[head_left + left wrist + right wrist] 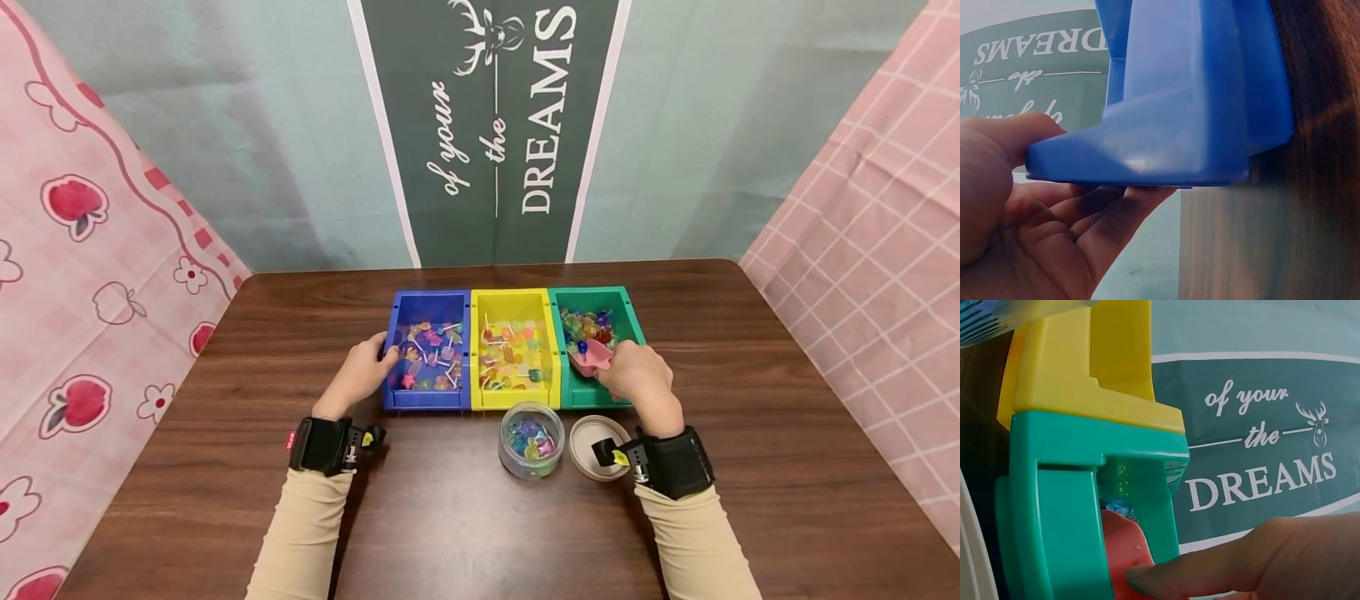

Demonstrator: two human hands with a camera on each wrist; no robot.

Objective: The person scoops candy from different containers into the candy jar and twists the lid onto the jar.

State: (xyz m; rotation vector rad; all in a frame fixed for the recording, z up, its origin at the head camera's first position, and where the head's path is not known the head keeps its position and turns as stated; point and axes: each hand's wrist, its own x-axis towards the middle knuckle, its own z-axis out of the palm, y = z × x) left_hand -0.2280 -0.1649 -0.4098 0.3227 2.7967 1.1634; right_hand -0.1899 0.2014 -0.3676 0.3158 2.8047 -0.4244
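My left hand [362, 373] grips the left wall of a blue bin [467, 398]; in the left wrist view its thumb and fingers lie on opposite sides of the blue plastic [1166, 137]. My right hand [639, 379] holds a small pink scoop [592, 358] inside the green bin [577, 392], beside a pile of colourful translucent charms [588, 325]. A blue piece [582, 347] shows at the scoop's bowl. In the right wrist view a finger presses along the pink scoop [1124, 544], whose lower end is hidden.
A yellow bin [555, 398] stands between the blue and green ones, with lollipop-shaped charms [510, 350] in it. In front, a clear round jar [531, 465] holds more charms, and a pale lid [592, 437] lies beside it. A cloth hangs behind the wooden table [435, 517].
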